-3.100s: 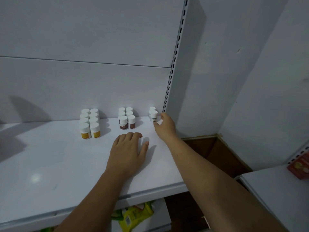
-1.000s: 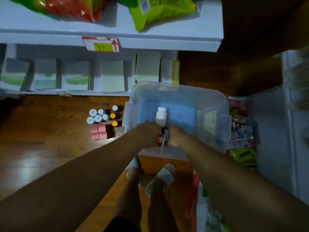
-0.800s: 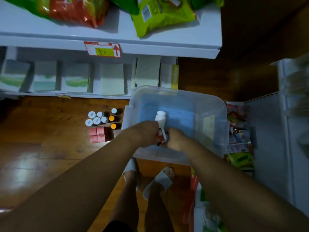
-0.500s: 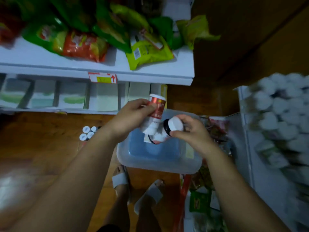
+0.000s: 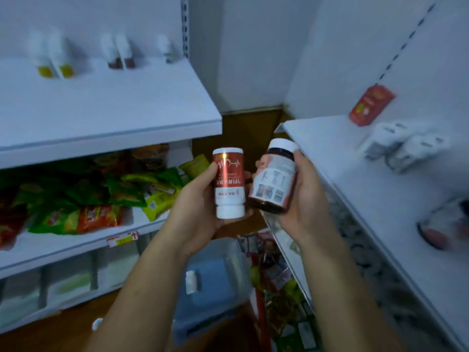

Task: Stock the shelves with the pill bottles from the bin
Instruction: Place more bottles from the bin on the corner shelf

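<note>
My left hand (image 5: 195,204) grips a white pill bottle with a red label (image 5: 229,182), held upright at chest height. My right hand (image 5: 303,196) grips a dark bottle with a white cap (image 5: 275,180), tilted a little to the left beside it. The clear plastic bin (image 5: 215,283) stands on the floor below my arms, with one white bottle (image 5: 191,282) lying in it. Small pill bottles (image 5: 118,53) stand in rows at the back of the upper left shelf (image 5: 106,110).
Snack bags (image 5: 83,196) fill the left shelf below. A white shelf on the right (image 5: 380,199) carries a red box (image 5: 370,105), white packs (image 5: 403,146) and a dark jar (image 5: 441,224). A wooden floor shows in the corner gap.
Both hands have risen from the bin with one bottle each. My view has swung up from the floor to the shelves.
</note>
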The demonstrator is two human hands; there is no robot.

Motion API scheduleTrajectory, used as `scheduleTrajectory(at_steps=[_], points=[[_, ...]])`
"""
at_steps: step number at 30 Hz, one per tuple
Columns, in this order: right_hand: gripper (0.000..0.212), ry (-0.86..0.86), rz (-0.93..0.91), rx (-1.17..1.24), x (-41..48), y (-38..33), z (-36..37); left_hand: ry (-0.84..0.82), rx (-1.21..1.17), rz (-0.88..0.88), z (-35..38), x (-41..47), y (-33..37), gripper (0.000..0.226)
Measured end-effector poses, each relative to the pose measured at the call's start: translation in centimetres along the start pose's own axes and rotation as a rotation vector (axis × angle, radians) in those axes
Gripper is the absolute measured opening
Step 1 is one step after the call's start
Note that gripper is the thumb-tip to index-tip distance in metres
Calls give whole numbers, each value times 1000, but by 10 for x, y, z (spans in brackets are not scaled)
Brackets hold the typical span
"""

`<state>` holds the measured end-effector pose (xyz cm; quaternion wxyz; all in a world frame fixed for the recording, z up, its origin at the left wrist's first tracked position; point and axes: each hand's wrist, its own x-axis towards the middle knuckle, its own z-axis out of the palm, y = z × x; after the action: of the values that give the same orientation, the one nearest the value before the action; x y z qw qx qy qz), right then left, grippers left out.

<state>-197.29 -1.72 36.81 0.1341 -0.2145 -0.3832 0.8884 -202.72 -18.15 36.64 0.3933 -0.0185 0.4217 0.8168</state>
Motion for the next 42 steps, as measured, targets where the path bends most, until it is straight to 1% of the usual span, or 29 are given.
scheduleTrajectory(at_steps=[2,5,8,12,13,15,16,18,21,24,27,29,33,37,42], points=[[57,25,-20,-10,-22,-15,2,-84,5,-47,14,-12,9,48],[61,65,-90,-11,-63,-32,6,-196,70,-100,27,-24,24,48],[62,176,-196,41,-101,-34,9,-281,136,-155,39,-34,32,51],[52,349,-286,57,-140,-32,8,-385,171,-193,53,-44,27,46],[55,388,-326,65,-155,-33,4,-424,180,-222,60,-48,20,45],[66,418,-354,77,-175,-32,2,-453,184,-250,65,-49,9,44],[67,444,-388,78,-187,-32,-2,-474,195,-279,71,-52,1,45],[58,499,-487,40,-211,-31,-15,-510,231,-333,82,-57,-16,49],[31,592,-600,-65,-245,-30,-38,-558,300,-371,102,-66,-43,49],[28,738,-672,-253,-265,-31,-60,-624,340,-381,121,-74,-64,49],[39,893,-736,-569,-267,-36,-85,-654,362,-380,143,-79,-78,41],[50,949,-761,-686,-258,-43,-100,-650,373,-371,157,-81,-84,42],[52,956,-784,-709,-221,-63,-131,-616,391,-327,175,-77,-92,45],[56,1051,-794,-673,-185,-73,-162,-598,405,-298,185,-74,-96,44],[60,1151,-806,-699,-170,-75,-176,-579,471,-240,194,-70,-104,42]])
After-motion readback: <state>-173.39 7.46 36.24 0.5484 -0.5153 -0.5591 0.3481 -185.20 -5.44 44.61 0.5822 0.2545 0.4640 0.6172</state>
